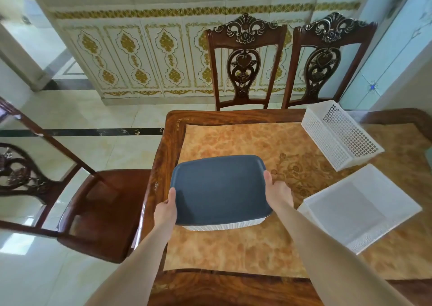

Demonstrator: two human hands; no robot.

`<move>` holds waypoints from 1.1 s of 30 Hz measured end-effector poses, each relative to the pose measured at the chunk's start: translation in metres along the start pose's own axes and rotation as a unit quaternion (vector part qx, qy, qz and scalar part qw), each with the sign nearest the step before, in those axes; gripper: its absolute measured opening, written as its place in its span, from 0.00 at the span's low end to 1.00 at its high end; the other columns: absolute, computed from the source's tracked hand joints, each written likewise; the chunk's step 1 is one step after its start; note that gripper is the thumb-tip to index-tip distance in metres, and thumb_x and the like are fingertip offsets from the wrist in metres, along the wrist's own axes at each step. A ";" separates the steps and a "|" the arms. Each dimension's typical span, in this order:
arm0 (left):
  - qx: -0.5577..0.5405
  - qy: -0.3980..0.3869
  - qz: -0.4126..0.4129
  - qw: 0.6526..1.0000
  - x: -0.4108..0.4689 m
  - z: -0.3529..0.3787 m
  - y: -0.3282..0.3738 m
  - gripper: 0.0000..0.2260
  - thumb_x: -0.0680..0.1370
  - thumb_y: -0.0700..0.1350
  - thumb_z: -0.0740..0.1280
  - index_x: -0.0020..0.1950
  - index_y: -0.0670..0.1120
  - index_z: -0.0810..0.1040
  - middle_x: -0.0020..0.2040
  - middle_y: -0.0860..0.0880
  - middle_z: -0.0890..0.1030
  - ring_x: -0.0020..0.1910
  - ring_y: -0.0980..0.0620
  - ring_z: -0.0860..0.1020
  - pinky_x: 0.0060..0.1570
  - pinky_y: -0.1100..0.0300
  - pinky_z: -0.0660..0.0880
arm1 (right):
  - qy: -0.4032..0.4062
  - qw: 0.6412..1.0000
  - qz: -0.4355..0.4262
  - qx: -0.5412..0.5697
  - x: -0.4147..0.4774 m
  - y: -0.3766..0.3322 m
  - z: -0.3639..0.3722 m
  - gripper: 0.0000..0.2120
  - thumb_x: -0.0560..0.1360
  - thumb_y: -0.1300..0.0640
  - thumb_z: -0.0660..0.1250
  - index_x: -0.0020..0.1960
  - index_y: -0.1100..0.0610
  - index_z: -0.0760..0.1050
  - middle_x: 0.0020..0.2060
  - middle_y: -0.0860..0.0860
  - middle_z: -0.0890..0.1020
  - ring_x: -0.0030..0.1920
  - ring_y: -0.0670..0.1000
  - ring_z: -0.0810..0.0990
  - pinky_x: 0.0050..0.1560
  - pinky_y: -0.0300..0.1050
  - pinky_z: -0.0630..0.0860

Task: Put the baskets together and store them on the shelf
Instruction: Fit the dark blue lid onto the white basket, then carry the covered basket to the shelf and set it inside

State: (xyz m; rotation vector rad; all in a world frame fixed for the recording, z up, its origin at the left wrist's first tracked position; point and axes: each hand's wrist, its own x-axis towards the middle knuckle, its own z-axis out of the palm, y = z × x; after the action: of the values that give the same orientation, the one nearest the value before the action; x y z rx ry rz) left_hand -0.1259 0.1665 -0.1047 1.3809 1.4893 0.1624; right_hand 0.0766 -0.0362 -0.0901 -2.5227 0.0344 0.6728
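Marbled orange worktop (233, 254) w/ carved chairs round it. Left hand (165, 212) & right hand (278, 193) grip opposite edges of grey-lidded basket (219, 188) (no readable labels). Right of it: two white mesh baskets (339, 135), (360, 205).

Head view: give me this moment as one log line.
left hand: grips grey-lidded basket left edge | right hand: grips right edge | two white baskets: apart on table | stacking: not done
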 end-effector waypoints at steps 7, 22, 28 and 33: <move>-0.019 0.006 0.024 1.000 -0.025 -0.007 -0.009 0.27 0.78 0.65 0.56 0.45 0.42 0.77 0.44 0.45 0.79 0.44 0.48 0.77 0.39 0.58 0.72 | -0.011 0.994 -0.107 -0.001 -0.001 -0.008 -0.013 0.28 0.78 0.39 0.56 0.70 0.56 0.66 0.67 0.58 0.71 0.67 0.60 0.69 0.62 0.57 0.70; -0.139 0.049 0.107 0.983 -0.166 0.016 -0.023 0.15 0.74 0.59 0.70 0.36 0.50 0.84 0.35 0.54 0.83 0.39 0.51 0.79 0.40 0.58 0.71 | -0.159 0.904 -0.392 -0.058 -0.027 0.000 -0.069 0.21 0.71 0.33 0.65 0.46 0.51 0.72 0.42 0.46 0.78 0.44 0.49 0.78 0.40 0.45 0.74; -0.214 0.166 0.049 0.961 -0.241 0.001 -0.088 0.11 0.74 0.56 0.72 0.36 0.50 0.83 0.37 0.54 0.84 0.41 0.48 0.81 0.43 0.54 0.78 | -0.233 0.848 -0.461 -0.122 -0.081 0.014 -0.050 0.23 0.71 0.32 0.64 0.40 0.52 0.67 0.35 0.48 0.76 0.35 0.49 0.74 0.33 0.44 0.67; -0.300 0.206 0.003 0.931 -0.311 -0.040 -0.166 0.11 0.73 0.57 0.72 0.44 0.49 0.83 0.48 0.50 0.85 0.48 0.46 0.82 0.52 0.50 0.79 | -0.306 0.776 -0.536 -0.129 -0.164 0.030 -0.009 0.23 0.72 0.36 0.68 0.36 0.54 0.66 0.29 0.49 0.72 0.30 0.50 0.70 0.33 0.47 0.65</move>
State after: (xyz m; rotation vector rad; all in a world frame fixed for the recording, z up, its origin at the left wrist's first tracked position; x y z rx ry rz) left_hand -0.3297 -0.1123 -0.0237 0.8781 1.5873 0.8838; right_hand -0.0677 -0.0838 -0.0205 -1.9032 -1.6656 0.9371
